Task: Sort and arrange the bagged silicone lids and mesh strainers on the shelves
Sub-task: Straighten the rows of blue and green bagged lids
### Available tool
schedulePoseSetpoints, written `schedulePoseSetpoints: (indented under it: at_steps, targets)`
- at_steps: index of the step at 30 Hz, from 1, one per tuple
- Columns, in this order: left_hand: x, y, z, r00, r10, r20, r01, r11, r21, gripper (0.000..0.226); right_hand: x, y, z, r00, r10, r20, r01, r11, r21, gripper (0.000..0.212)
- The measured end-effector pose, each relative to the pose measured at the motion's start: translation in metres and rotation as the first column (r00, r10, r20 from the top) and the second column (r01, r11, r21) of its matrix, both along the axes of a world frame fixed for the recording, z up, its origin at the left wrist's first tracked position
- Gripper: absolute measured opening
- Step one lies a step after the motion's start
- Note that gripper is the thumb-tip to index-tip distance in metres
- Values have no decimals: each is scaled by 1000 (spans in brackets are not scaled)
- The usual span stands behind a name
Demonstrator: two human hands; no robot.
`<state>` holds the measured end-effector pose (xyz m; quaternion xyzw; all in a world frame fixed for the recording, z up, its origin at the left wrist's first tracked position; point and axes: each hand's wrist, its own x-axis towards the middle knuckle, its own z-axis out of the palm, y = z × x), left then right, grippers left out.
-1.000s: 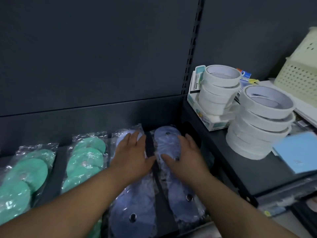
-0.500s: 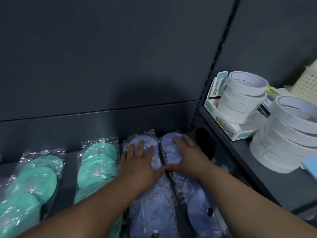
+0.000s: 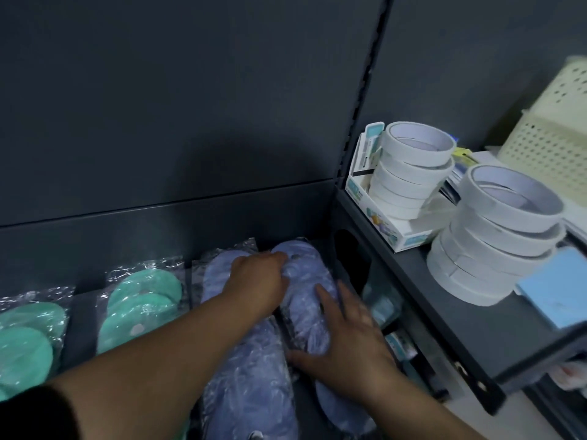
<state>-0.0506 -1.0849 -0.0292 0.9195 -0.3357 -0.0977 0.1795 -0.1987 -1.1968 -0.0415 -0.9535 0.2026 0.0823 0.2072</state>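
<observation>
Four clear bags of silicone lids lie in a row on the low shelf [image 3: 82, 319], each running near to far: the outer green bag [image 3: 28, 341] at far left, the inner green bag [image 3: 139, 306] next, then the left lilac bag [image 3: 244, 376] w/ the right lilac bag [image 3: 305, 281] just beside it. Any print on the bags is too blurred to read. The carton [image 3: 403, 239] on the side shelf [image 3: 460, 319] at right has teal lettering, also too blurred to make out. My left hand [image 3: 257, 281] reaches across the left lilac bag, fingers bent, tips against the far end of the right lilac bag; pinching or just pushing, can't tell. My right hand [image 3: 346, 350] lies flat on the right lilac bag's near half, fingers spread, thumb out to the left, pressing down. On the side shelf: the 1st tape stack [image 3: 409, 173] stands in the carton, the 2nd tape stack [image 3: 495, 236] is nearer, a blue pad [image 3: 556, 287] is just right of it, and a cream basket [image 3: 552, 122] is far right.
</observation>
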Motion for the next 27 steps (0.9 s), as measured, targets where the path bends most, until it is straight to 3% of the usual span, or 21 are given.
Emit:
schedulePoseSetpoints:
  at_steps: [7,10,13,17,22,27]
  targets:
    - [8,-10,6,987,109,-119,-139,948,-285,29,5,0,-1,997,34,76,-32,999,-19,104]
    - [13,-13,0,992,99,-76,-115,963,-245,32,12,0,-1,992,64,108,-59,997,-52,102]
    - [12,-12,-2,998,56,-8,-56,982,-179,52,18,1,-1,992,73,106,-68,997,-47,101]
    - [-2,-2,2,995,54,81,-30,962,-270,49,5,-6,8,990,61,127,-58,998,-28,102]
    - [-63,4,11,993,31,-112,-58,966,-251,53,-37,-13,9,985,76,158,-72,997,-27,106]
    - [-104,-14,4,938,151,-311,-229,945,-233,64,-47,-14,2,977,138,161,-152,985,77,108]
